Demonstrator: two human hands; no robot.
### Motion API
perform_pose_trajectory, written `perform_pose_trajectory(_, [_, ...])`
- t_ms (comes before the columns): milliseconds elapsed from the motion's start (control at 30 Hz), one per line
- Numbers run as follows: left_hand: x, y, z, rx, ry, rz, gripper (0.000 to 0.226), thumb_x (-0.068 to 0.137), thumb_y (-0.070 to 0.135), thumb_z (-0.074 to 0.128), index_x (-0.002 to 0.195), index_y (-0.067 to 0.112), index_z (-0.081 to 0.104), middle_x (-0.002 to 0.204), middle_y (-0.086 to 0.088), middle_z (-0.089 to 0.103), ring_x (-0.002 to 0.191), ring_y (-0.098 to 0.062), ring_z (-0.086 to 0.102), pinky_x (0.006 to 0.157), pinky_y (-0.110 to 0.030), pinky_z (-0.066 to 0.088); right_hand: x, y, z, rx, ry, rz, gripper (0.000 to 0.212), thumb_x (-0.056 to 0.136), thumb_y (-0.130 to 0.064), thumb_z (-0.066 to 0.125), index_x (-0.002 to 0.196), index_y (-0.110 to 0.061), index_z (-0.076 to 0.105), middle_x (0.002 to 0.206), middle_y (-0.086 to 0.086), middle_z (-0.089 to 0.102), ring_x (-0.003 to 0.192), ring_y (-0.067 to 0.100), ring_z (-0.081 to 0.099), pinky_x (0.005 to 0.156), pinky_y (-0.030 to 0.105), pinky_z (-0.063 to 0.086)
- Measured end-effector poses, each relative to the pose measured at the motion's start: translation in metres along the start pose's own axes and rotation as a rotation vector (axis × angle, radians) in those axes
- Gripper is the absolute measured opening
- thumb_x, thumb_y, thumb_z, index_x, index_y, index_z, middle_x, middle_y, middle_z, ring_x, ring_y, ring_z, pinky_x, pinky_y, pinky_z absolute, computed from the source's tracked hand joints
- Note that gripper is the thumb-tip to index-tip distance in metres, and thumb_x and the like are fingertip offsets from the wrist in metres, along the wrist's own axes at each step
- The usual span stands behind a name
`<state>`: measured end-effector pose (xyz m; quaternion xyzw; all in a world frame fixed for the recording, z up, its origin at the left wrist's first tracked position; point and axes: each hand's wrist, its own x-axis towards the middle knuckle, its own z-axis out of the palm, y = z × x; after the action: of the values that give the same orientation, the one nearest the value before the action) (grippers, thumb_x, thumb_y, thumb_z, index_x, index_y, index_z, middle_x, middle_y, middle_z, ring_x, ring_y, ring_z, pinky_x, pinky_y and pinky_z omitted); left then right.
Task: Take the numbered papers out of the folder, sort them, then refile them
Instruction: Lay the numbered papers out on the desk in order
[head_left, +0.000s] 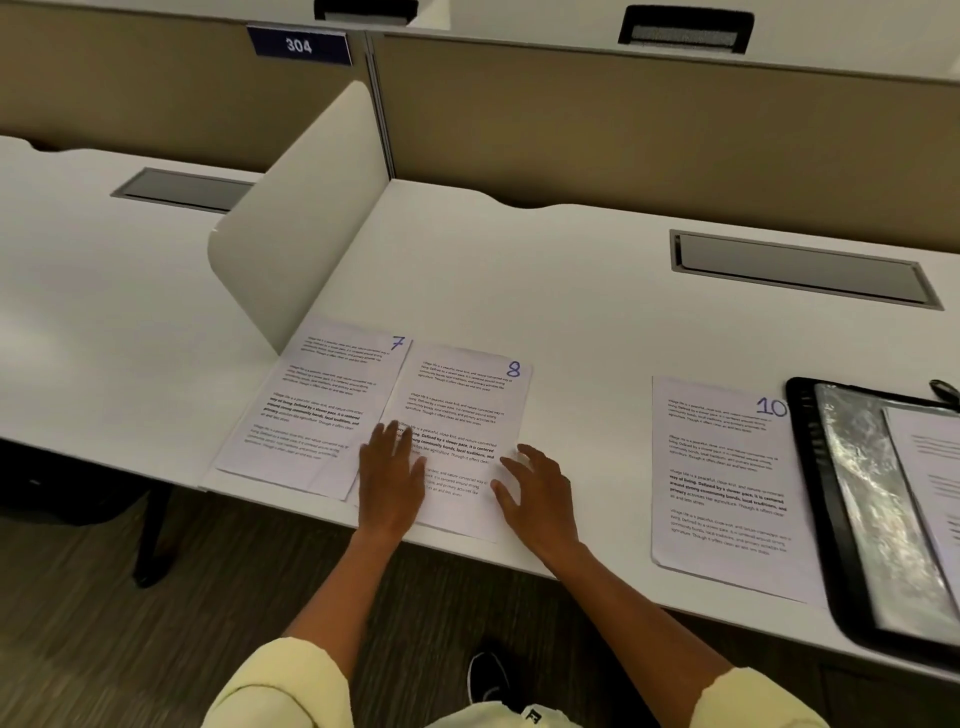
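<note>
Three printed sheets lie on the white desk (571, 322). The paper marked 7 (317, 400) is at the left by the divider. The paper marked 8 (462, 410) overlaps its right edge. My left hand (389, 473) lies flat on the left part of paper 8, fingers straight. My right hand (535, 488) touches that sheet's right edge with spread, slightly bent fingers. The paper marked 10 (722, 483) lies apart to the right. An open black folder (826, 499) with shiny plastic sleeves sits at the far right, with another printed sheet (930, 467) on it.
A white curved divider (306, 218) stands left of the papers. A grey cable hatch (800, 270) is set into the desk behind paper 10. A beige partition wall (623, 130) closes the back. The desk's front edge runs just under my wrists.
</note>
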<state>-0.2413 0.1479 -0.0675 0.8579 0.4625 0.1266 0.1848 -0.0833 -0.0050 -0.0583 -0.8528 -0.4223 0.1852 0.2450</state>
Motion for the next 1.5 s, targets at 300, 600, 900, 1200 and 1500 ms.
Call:
perform_pose_trajectory(300, [-0.013,0.003,0.01,0.194,-0.206,0.057,0.067,0.103,0.044,0.033,0.156,0.012,0.006,0.164,-0.007,-0.004,0.151,-0.022,-0.007,0.121,-0.042,-0.007,-0.005,0.003,0.004,-0.261,-0.228,-0.094,0.075,0.094,-0.069,0.016,0.157,-0.029,0.026,0.168,-0.002,0.004,0.155,0.023,0.0,0.123,0.045,-0.001])
perform_pose_trajectory(600, [-0.011,0.005,0.009,0.179,-0.198,0.057,0.076,0.097,0.058,0.019,0.155,0.014,-0.002,0.161,-0.004,-0.014,0.15,-0.021,-0.012,0.121,-0.043,-0.006,-0.008,0.006,-0.003,-0.207,-0.161,-0.107,0.105,0.069,-0.082,-0.015,0.159,-0.034,0.009,0.167,-0.006,-0.008,0.154,0.021,-0.008,0.122,0.044,-0.007])
perform_pose_trajectory(900, [-0.01,0.052,0.031,0.192,-0.179,0.219,0.084,0.088,0.072,0.003,0.155,0.021,-0.003,0.163,-0.004,-0.013,0.15,-0.023,-0.014,0.119,-0.05,-0.009,-0.012,0.053,-0.041,-0.315,0.044,0.006,0.087,0.081,-0.084,-0.009,0.156,-0.04,-0.006,0.165,-0.003,-0.022,0.151,0.023,-0.021,0.117,0.05,-0.017])
perform_pose_trajectory(1200, [-0.008,0.138,0.07,0.245,-0.224,0.452,0.078,0.095,0.069,0.011,0.157,0.021,0.012,0.165,-0.006,-0.002,0.151,-0.027,-0.003,0.117,-0.056,0.001,-0.037,0.125,-0.079,-0.37,0.162,0.202,0.083,0.088,-0.082,0.003,0.159,-0.038,-0.001,0.167,0.002,-0.013,0.154,0.029,-0.012,0.12,0.062,-0.005])
perform_pose_trajectory(1500, [-0.026,0.24,0.116,0.24,-0.305,0.616,0.081,0.093,0.072,0.009,0.157,0.024,0.006,0.164,-0.003,-0.01,0.15,-0.023,-0.014,0.117,-0.052,-0.01,-0.077,0.199,-0.133,-0.371,0.245,0.332,0.083,0.09,-0.081,0.009,0.159,-0.036,0.003,0.168,0.004,-0.01,0.154,0.029,-0.009,0.118,0.06,-0.008])
